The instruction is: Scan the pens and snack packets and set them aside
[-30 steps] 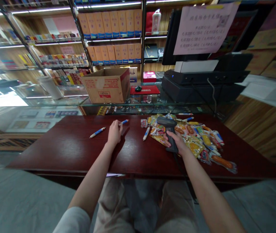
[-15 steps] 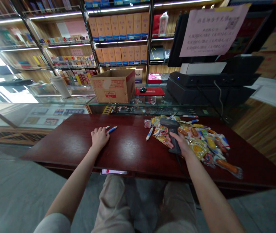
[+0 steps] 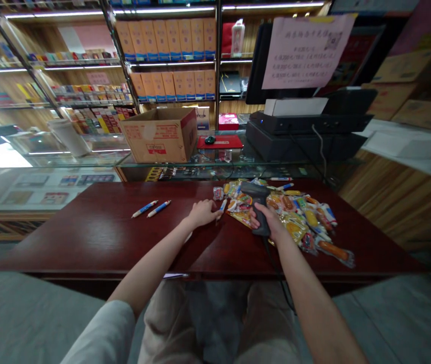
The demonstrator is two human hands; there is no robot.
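My right hand (image 3: pixel 269 220) grips the handle of a dark barcode scanner (image 3: pixel 256 198) that rests over a pile of bright snack packets (image 3: pixel 301 222) on the dark red table (image 3: pixel 97 237). My left hand (image 3: pixel 202 213) lies on the table with its fingertips touching a blue and white pen (image 3: pixel 222 206) beside the pile. Two more blue and white pens (image 3: pixel 151 208) lie side by side further left, apart from both hands.
A glass counter (image 3: pixel 86 161) behind the table carries a cardboard box (image 3: pixel 158 134), a red mouse pad with a mouse (image 3: pixel 219 141) and a black till with a screen (image 3: pixel 306 126). Shelves of boxed goods (image 3: pixel 173 50) fill the back wall. A phone edge (image 3: pixel 175 276) shows under the table.
My left hand set a pen down beside the other at the left, then moved right to the pen by the snack pile. The right hand stays on the scanner.
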